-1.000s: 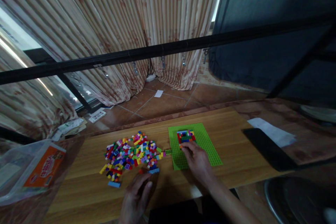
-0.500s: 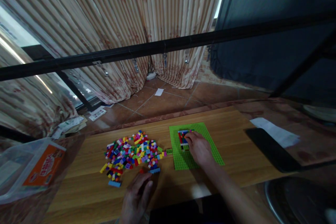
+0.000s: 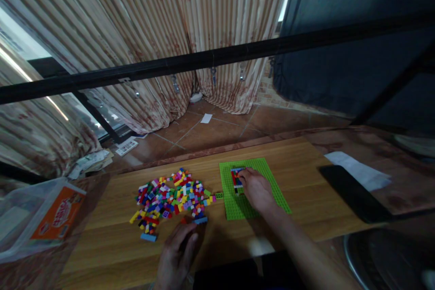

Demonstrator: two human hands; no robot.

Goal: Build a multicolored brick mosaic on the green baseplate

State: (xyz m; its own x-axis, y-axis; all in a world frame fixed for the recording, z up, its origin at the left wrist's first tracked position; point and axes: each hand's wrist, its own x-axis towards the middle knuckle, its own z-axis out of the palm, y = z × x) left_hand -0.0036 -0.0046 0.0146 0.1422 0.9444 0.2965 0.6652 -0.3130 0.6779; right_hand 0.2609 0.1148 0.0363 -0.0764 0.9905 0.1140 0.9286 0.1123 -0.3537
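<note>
A green baseplate lies on the wooden table. A small block of coloured bricks is built near its far left corner. My right hand rests over that block, fingers curled down on it and covering most of it; whether it holds a brick is hidden. A heap of loose coloured bricks lies to the left of the plate. My left hand lies on the table near the front edge, fingers loosely bent, next to a blue brick and a red one.
A clear plastic bag with an orange card lies at the table's left end. A black flat object and white paper sit at the right. A black bar crosses the view above; curtains hang behind.
My right hand has moved up the baseplate from its near part onto the brick block, now covering most of it. My left hand has stayed where it was.
</note>
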